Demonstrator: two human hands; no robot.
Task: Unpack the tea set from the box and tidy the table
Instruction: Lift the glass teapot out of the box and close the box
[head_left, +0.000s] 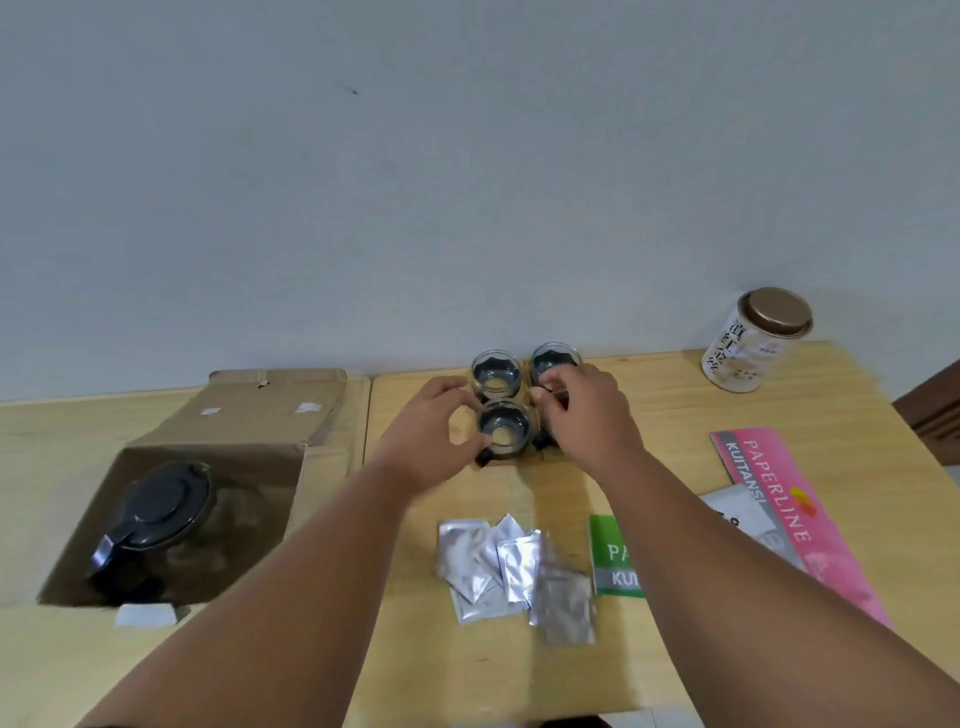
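Three small glass cups with black bases stand close together at the far middle of the table: back left (496, 371), back right (553, 358) and near left (504, 426). My left hand (431, 431) curls its thumb and fingers round the near-left cup. My right hand (582, 410) reaches in beside it, fingertips pinched on the rim of another cup that it mostly hides; only a black handle (540, 441) shows. An open cardboard box (234, 415) lies at the left with a glass teapot with a black lid (156, 509) inside.
A white tea tin with a brown lid (753, 338) stands at the back right. Several foil sachets (509, 566) lie in a heap near me. A green booklet (615, 556), a pink booklet (779, 493) and a white paper (737, 514) lie at the right.
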